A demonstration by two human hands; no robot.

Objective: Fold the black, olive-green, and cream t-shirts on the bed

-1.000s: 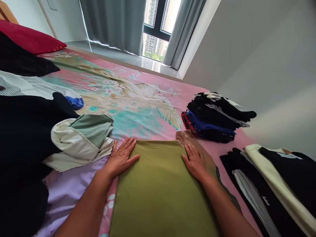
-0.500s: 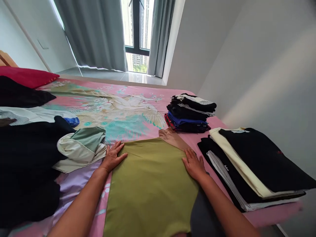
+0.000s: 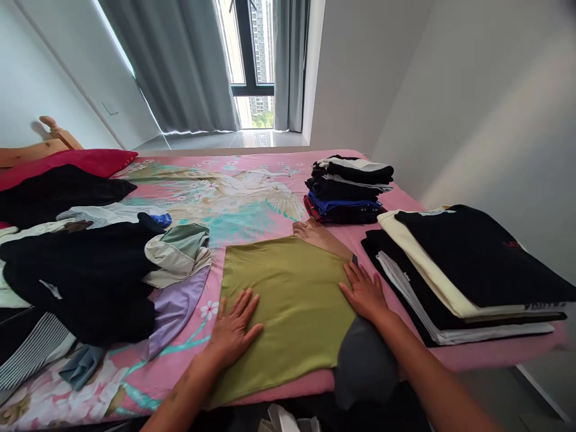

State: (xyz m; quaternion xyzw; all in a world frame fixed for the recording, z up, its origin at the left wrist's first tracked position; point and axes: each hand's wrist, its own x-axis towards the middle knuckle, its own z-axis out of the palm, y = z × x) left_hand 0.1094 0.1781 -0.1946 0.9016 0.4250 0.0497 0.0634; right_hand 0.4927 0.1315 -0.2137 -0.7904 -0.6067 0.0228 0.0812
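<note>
An olive-green garment (image 3: 288, 300) lies flat on the bed in front of me, with a tan-brown part (image 3: 321, 237) at its far right corner and a dark grey part (image 3: 366, 363) hanging by its near right side. My left hand (image 3: 236, 327) rests on its left side with the fingers spread. On the right edge, near the tan part, my right hand (image 3: 365, 293) lies flat with its fingers apart. Neither hand grips the cloth.
Folded clothes stand in a stack (image 3: 351, 189) at the far right, and a larger pile (image 3: 468, 270) sits nearer on the right. Loose clothes (image 3: 85, 270) lie heaped at left on the floral bedsheet (image 3: 252, 204). A red pillow (image 3: 94, 161) is beyond.
My left hand has slid from the garment's far left corner down toward me along its left side. My right hand stays at the right edge. The view has shifted, showing more of the left heap.
</note>
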